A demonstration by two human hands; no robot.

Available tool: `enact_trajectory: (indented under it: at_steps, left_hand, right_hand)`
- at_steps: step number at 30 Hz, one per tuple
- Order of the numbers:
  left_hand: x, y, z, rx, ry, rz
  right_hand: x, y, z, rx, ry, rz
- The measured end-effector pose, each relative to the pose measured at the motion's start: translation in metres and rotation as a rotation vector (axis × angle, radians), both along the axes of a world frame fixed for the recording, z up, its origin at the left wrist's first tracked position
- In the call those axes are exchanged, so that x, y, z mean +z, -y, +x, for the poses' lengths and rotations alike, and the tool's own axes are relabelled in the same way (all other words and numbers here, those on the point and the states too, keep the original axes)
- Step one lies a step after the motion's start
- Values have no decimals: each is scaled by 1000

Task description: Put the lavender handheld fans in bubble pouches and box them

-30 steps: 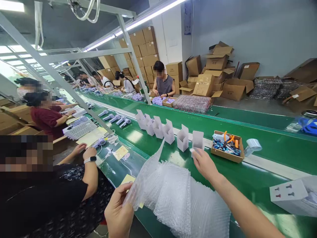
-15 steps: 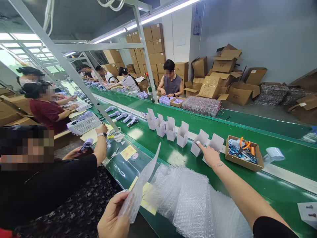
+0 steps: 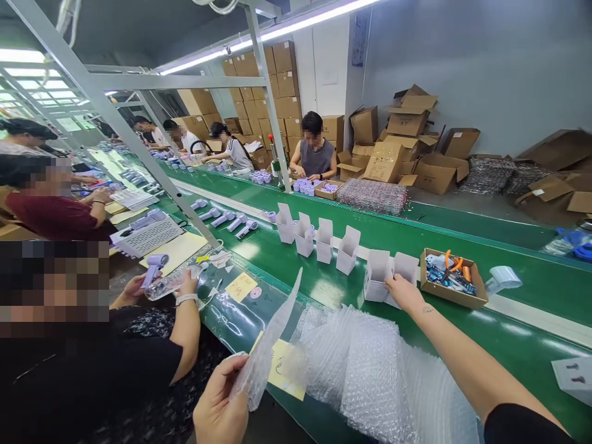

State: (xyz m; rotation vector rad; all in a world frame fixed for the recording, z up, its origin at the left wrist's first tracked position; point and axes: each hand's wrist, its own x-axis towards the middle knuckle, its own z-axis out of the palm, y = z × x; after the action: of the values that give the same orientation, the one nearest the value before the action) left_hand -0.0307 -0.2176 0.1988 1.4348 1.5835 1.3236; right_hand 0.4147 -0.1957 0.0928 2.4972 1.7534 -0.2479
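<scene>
My left hand (image 3: 222, 398) is closed around the lower end of a bubble wrap sheet (image 3: 272, 339), which stands up from my fingers at a slant. My right hand (image 3: 406, 293) reaches across the green belt to the end of a row of small white boxes with raised lids. Its fingers are closed at the near left corner of the last white box (image 3: 407, 266), covering part of its front. Another open white box (image 3: 377, 271) stands right against it on the left. Below my right arm lies a pile of bubble wrap sheets (image 3: 370, 364).
A carton of tools and parts (image 3: 456, 299) stands right of the boxes, beside a white-lilac device (image 3: 504, 279). Several handheld devices (image 3: 224, 219) lie on the belt (image 3: 324, 290). A co-worker (image 3: 152, 345) sits close on the left, holding a device. A metal post (image 3: 185, 203) rises nearby.
My right hand has shifted from the second-last white box to the last one, and those two boxes now stand together. My left hand still holds the bubble wrap. The view has turned slightly.
</scene>
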Motion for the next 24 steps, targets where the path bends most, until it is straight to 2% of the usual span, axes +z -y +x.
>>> enact_trajectory:
  at_steps: [4, 6, 9, 11, 14, 17, 19, 21, 24]
  left_hand:
    - [-12, -10, 3, -131, -4, 102]
    - [-14, -12, 5, -199, -13, 181]
    - [-13, -15, 6, -273, -41, 240]
    - [-11, -15, 7, -262, -57, 249]
    - [-8, -15, 13, -178, -11, 230]
    - [-6, -11, 31, -125, 70, 193]
    - [-4, -5, 49, -157, 104, 189]
    - [0, 4, 70, -210, 105, 180]
    - [7, 21, 100, -278, 67, 184]
  right_hand:
    - [-4, 5, 0, -10, -34, -49]
    - [-1, 8, 2, -17, -40, -50]
    - [17, 27, 9, -55, -12, -3]
    - [34, 54, 17, -110, 23, 45]
    - [59, 122, 30, -227, 77, 91]
    - [66, 212, 39, -324, 118, 84]
    - [56, 275, 41, -351, 137, 62]
    - [37, 333, 40, -370, 130, 29]
    - [3, 402, 37, -428, 88, -32]
